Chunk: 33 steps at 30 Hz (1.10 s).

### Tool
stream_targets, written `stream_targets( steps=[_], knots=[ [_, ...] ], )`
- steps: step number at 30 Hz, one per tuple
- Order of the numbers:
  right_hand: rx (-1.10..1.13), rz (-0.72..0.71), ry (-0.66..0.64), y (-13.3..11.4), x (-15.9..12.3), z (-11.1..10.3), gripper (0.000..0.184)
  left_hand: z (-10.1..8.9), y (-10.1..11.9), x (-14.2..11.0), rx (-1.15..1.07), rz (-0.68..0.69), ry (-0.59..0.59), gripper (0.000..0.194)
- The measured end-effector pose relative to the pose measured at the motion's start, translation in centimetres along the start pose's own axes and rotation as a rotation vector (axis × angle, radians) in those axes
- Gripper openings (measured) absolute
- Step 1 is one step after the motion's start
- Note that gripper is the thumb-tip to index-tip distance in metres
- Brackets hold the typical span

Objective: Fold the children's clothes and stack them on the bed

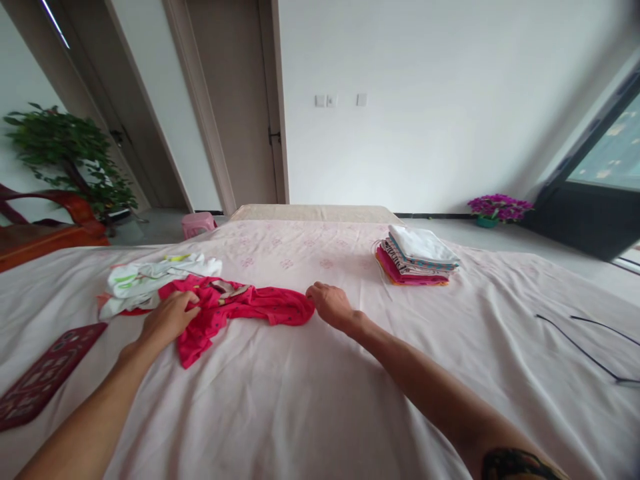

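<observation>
Pale pink sheet point(280, 413): spreads under the red garment and on all sides of it.
Dark red patterned panel point(47, 377): lies flat, left of the red garment and nearer; its markings are too blurred to read.
Eyeglasses point(583, 347): well to the right of the red garment, partly cut off by the view's edge.
Left hand point(173, 317): rests on the left part of the red garment, fingers bent over the cloth; I cannot tell whether they pinch it.
Right hand point(330, 303): at the red garment's right end, fingers curled in and pinching its tip.
Red garment point(265, 307): stretches crumpled between both hands, under the left one; small dark dots mark it.
White clothes point(155, 277): bunched just behind the red garment's left part, with a green print that cannot be read.
Folded stack point(420, 257): right of the red garment and slightly farther, white on top, pink and orange below; dark letter-like marks on one layer are illegible.
Pink plastic stool point(199, 225): beyond the red garment.
Purple flowers point(503, 207): far beyond the red garment, to the right.
</observation>
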State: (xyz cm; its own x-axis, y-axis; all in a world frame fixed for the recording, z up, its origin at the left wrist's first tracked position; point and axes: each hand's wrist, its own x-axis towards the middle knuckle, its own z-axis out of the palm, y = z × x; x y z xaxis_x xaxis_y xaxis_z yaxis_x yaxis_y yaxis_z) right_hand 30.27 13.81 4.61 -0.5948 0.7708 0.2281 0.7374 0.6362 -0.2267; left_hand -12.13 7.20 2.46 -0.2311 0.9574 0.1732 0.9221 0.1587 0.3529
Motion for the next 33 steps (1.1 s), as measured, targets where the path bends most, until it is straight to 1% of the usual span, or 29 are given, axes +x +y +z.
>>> stream_targets(
  steps=[1,3,4,6,7,9,10,12,13,14,16,18,20,21,22,23,24,25,26,28,30,32,33],
  knots=[
    [0.046,0.045,0.04,0.6,0.1,-0.3,0.024,-0.2,0.3,-0.2,-0.087,-0.042,0.03,0.027],
    [0.153,0.103,0.09,1.5,-0.1,-1.1,0.022,-0.9,1.4,-0.5,-0.338,-0.117,0.063,0.035],
    [0.205,0.106,0.091,1.7,-0.4,-1.3,0.021,-1.2,2.1,-0.7,-0.489,-0.14,0.065,0.039],
    [0.271,0.053,0.042,1.3,-1.0,-1.4,0.017,-1.9,4.0,-0.9,-0.757,-0.154,0.067,0.043],
    [0.267,0.009,0.012,0.8,-1.3,-1.2,0.021,-2.1,5.0,-0.9,-0.871,-0.16,0.077,0.043],
    [0.186,-0.079,-0.035,-0.6,-1.6,-0.3,0.035,-2.6,6.9,-0.6,-1.068,-0.183,0.121,0.04],
    [0.129,-0.111,-0.054,-1.3,-1.6,0.3,0.035,-2.9,7.8,-0.4,-1.153,-0.195,0.148,0.039],
    [0.043,-0.132,-0.068,-2.2,-1.2,1.2,0.021,-3.6,8.9,0.2,-1.277,-0.216,0.186,0.038],
    [0.037,-0.122,-0.06,-2.2,-0.9,1.4,0.018,-4.0,9.2,0.5,-1.307,-0.225,0.197,0.037],
    [0.058,-0.094,-0.031,-1.9,-0.6,1.3,0.018,-4.6,9.3,0.7,-1.322,-0.231,0.2,0.036],
    [0.164,0.021,0.088,-0.2,0.3,0.1,0.017,-5.7,9.4,1.0,-1.38,-0.244,0.212,0.035],
    [0.326,0.218,0.246,2.6,1.3,-2.0,0.017,-6.6,9.4,1.0,-1.477,-0.22,0.23,0.034],
    [0.548,0.432,0.339,6.0,2.1,-4.1,0.023,-6.8,9.4,0.8,-1.565,-0.149,0.241,0.035],
    [0.62,0.526,0.389,7.6,2.4,-5.0,0.026,-6.6,9.5,0.7,-1.577,-0.109,0.24,0.036],
    [0.599,0.591,0.478,9.0,2.5,-5.6,0.03,-6.2,9.4,0.6,-1.554,-0.087,0.233,0.037],
    [0.529,0.644,0.553,10.0,2.4,-5.9,0.035,-5.5,9.3,0.5,-1.494,-0.09,0.221,0.038],
    [0.447,0.664,0.6,10.7,2.1,-5.9,0.039,-4.7,9.1,0.4,-1.392,-0.113,0.203,0.04],
    [0.369,0.647,0.62,10.9,1.7,-5.7,0.04,-3.8,8.8,0.4,-1.269,-0.142,0.177,0.043],
    [0.321,0.595,0.603,10.7,1.1,-5.2,0.037,-2.8,8.4,0.3,-1.153,-0.17,0.143,0.046],
    [0.327,0.398,0.495,9.1,-0.2,-3.8,0.027,-0.8,7.5,0.4,-0.939,-0.172,0.044,0.054],
    [0.378,0.161,0.329,6.5,-1.7,-2.5,0.018,0.8,6.5,0.8,-0.811,-0.134,-0.034,0.059],
    [0.351,-0.009,0.154,3.6,-2.9,-1.4,0.015,2.0,5.6,1.4,-0.623,-0.094,-0.043,0.059],
    [0.29,-0.062,0.101,2.3,-3.2,-1.1,0.015,2.4,5.3,1.8,-0.483,-0.081,-0.027,0.057]
  ],
)
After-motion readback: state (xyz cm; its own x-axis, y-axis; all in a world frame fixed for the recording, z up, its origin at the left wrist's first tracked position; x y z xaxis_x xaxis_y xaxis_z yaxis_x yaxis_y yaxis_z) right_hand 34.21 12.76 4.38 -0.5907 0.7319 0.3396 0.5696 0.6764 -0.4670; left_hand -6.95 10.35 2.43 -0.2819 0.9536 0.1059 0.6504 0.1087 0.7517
